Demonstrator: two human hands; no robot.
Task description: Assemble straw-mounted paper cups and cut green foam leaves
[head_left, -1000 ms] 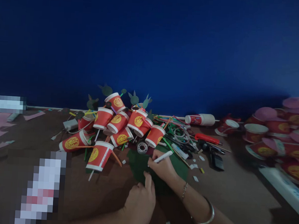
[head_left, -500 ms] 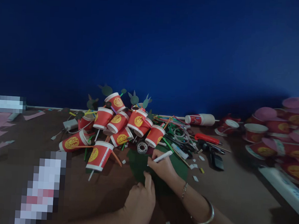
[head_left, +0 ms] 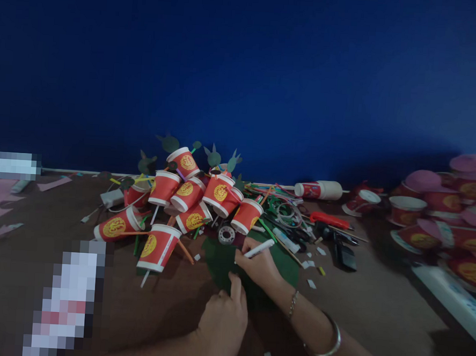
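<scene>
Red cups lean together in a far-left pile, propping one another. Near centre, the left hand puts a finger on the green paper, probably steadying it; whether its curled fingers grip anything, I cannot tell. Rightward, the right hand pinches a white pen, slanted as for drawing.

The tip of the white pen, by the right fingers, is too small to show whether it touches the green sheet partly hidden beneath them. Well right of these fingers, cups are blurred and a power strip is cut off; well left, a shape is pixelated.
</scene>
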